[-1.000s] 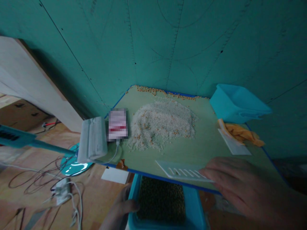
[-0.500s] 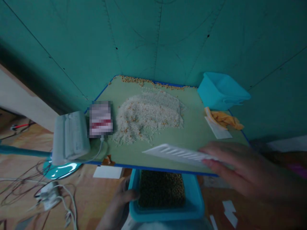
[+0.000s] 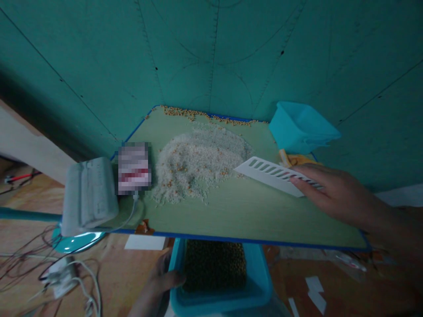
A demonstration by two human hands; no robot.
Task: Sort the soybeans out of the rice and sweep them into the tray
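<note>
My right hand (image 3: pixel 325 189) grips a flat white slotted plastic scraper (image 3: pixel 274 174) above the right side of the green board. The scraper's tip is close to the right edge of a pile of white rice-like grains (image 3: pixel 201 154), dotted with orange-yellow beans. More yellow beans (image 3: pixel 188 113) lie in a band along the board's far edge. Below the near edge, my left hand (image 3: pixel 161 279) is closed on the left rim of a blue plastic basin (image 3: pixel 259 286). Dark green and yellowish beans (image 3: pixel 214 266) lie in the basin.
A light blue bin (image 3: pixel 297 127) stands at the board's back right, with an orange cloth (image 3: pixel 299 159) before it. At left are a grey case (image 3: pixel 90 193) and a blurred-out device (image 3: pixel 134 169) on a white cable. A power strip and wires (image 3: pixel 62 277) lie on the floor.
My right hand has lifted the scraper from the board's near edge forward to the grain pile's right side. My left hand still holds the basin; the view has shifted slightly.
</note>
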